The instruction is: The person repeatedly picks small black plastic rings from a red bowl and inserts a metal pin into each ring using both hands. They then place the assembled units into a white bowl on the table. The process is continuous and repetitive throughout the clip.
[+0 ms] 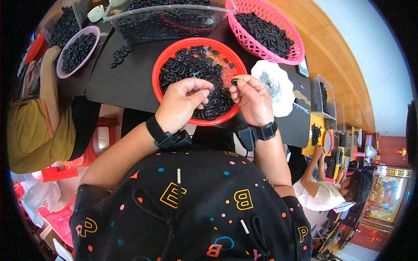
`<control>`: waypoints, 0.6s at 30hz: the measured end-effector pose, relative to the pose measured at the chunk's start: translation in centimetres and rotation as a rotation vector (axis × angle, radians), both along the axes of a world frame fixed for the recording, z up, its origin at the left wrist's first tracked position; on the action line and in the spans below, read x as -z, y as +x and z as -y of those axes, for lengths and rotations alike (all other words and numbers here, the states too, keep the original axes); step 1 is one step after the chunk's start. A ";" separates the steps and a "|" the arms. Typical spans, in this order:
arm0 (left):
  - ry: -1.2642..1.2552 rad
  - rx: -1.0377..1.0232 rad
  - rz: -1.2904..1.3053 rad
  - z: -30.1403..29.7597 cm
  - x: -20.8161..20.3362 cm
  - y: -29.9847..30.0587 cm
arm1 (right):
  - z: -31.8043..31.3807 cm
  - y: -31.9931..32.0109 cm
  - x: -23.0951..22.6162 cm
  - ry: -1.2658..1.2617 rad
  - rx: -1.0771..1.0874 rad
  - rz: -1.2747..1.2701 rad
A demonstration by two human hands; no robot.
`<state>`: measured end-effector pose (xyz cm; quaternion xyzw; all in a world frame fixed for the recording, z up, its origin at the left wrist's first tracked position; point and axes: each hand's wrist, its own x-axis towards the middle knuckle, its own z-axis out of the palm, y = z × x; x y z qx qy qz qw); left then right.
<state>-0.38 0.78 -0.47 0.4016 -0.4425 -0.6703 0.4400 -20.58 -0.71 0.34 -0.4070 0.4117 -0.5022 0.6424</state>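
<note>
Both hands hover over the near half of a round red basin filled with small black plastic parts, several of them with two holes. Thumb and fingertips of my left hand are pinched together; whatever they hold is too small to make out. My right hand grips a small black plastic part between thumb and fingers, a short gap from the left fingertips. Close by on the right lies a white scalloped plate with a heap of tiny grey metal-looking pieces.
A clear plastic bin of black parts stands behind the basin, with a pink basket at its right. Loose black parts lie on the dark table. At left, a co-worker's arm is beside a pale pink bowl.
</note>
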 end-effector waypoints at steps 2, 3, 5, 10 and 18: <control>0.003 -0.002 -0.004 0.0 -0.1 0.0 | -0.2 0.3 0.1 0.027 0.009 0.076; 0.002 -0.001 -0.004 0.0 -0.1 0.0 | -0.3 0.5 0.3 0.028 0.013 0.088; -0.003 0.006 0.005 0.0 0.0 0.0 | -0.2 0.6 0.7 0.018 0.018 0.099; -0.007 0.024 0.036 0.1 0.1 0.0 | -0.4 1.5 0.7 -0.025 0.003 0.013; -0.012 0.001 0.016 0.1 0.1 0.1 | -0.8 1.8 0.8 -0.140 -0.057 -0.225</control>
